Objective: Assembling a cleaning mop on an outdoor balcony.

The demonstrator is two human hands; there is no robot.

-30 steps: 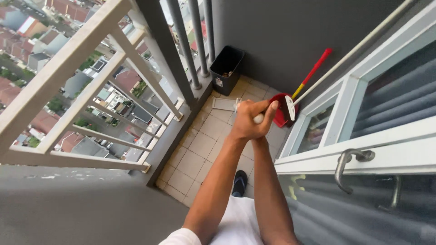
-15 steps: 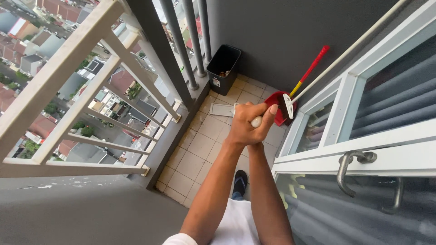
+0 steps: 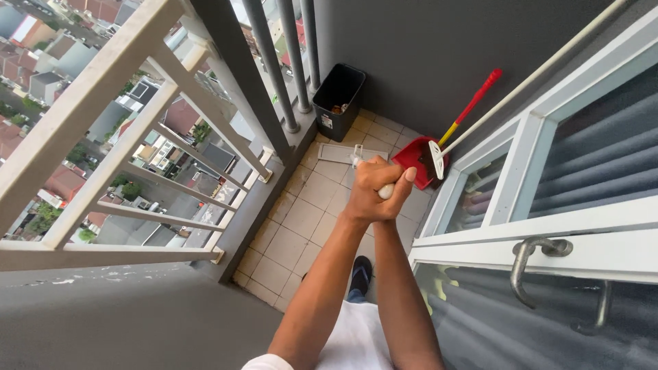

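White mop handle (image 3: pixel 386 192) in both hands' grip, black bin (image 3: pixel 338 92) w/ label

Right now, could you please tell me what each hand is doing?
Left hand: closed around the top of the white mop handle.
Right hand: mostly hidden under the left; it seems to grip the same handle.

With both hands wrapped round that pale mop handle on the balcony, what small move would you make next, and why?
Probably a short pull of the flat white mop head back along the beige tiled floor. Both hands clasp the top of the pale handle, and the head lies far out, near the black plastic bin and red dustpan, with bare tiles between it and the dark shoe.
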